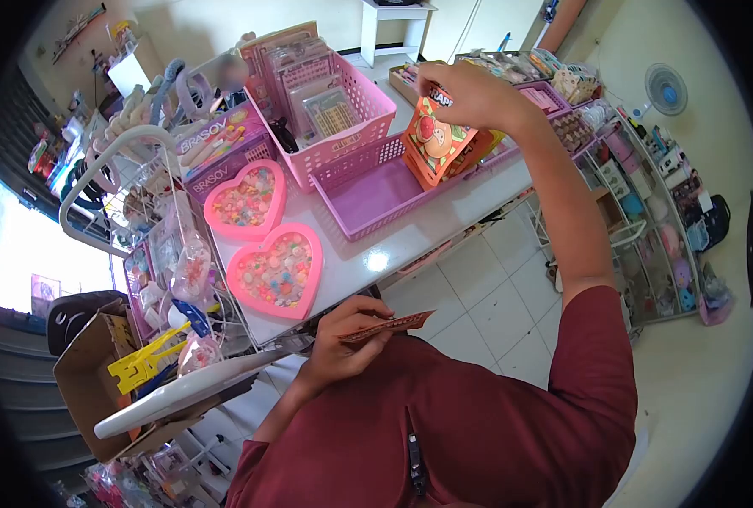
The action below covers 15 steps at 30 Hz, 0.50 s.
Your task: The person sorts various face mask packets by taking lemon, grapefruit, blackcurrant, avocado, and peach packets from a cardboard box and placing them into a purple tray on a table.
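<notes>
A person in a maroon shirt stands at a white shop table (444, 229), the right hand (469, 95) closed with fingers curled over the top edge of an orange packet (435, 140) printed with a round-faced cartoon figure (white lettering shows near its top). The packet stands upright at the right end of a shallow, open pink basket (368, 195). The left hand (347, 334), held close to the chest, pinches a thin reddish-brown card (389, 326) between thumb and fingers. Two pink heart-shaped trays (262, 233) of small colourful pieces lie side by side; a second, taller pink basket (334, 102) holds carded goods.
</notes>
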Each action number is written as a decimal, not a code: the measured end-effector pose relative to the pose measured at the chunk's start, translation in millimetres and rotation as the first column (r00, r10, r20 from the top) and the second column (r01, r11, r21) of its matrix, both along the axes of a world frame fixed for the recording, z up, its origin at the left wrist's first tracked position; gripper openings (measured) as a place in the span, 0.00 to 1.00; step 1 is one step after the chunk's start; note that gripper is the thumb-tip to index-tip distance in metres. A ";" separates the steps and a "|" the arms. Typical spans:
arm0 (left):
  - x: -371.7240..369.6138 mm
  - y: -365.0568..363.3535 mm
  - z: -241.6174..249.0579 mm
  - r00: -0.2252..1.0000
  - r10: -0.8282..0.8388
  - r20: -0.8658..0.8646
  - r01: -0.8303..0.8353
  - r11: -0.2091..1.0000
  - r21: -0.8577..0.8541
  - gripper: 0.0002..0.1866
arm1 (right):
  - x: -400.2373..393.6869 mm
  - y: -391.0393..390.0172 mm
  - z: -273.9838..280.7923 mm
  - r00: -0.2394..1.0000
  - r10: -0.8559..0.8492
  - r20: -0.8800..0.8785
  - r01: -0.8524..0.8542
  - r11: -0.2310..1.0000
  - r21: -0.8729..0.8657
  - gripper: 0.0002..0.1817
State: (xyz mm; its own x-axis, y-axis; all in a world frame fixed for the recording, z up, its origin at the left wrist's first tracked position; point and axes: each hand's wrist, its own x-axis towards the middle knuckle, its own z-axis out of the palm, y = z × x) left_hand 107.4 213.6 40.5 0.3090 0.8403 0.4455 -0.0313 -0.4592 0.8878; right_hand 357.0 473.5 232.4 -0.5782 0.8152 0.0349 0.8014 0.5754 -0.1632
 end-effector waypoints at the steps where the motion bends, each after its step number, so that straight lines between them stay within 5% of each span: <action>1: 4.9 2.7 0.9 1.000 0.008 -0.002 -0.008 1.000 -0.007 0.09 | 2.7 2.5 -6.0 1.000 0.008 -0.002 -0.008 1.000 -0.007 0.17; 3: 13.8 6.9 3.0 1.000 -0.008 -0.012 0.008 1.000 -0.018 0.08 | 7.9 5.2 -19.3 0.988 0.140 -0.062 -0.125 0.971 0.205 0.12; 13: 39.1 19.7 -2.6 1.000 0.015 0.001 -0.015 1.000 -0.009 0.08 | 7.4 8.3 -51.5 0.997 0.032 0.071 -0.042 0.988 0.147 0.11; 15: 41.0 20.1 -2.0 1.000 -0.001 0.010 0.001 0.999 -0.038 0.08 | 3.6 -6.4 -49.8 0.992 -0.022 0.124 -0.013 0.963 0.270 0.10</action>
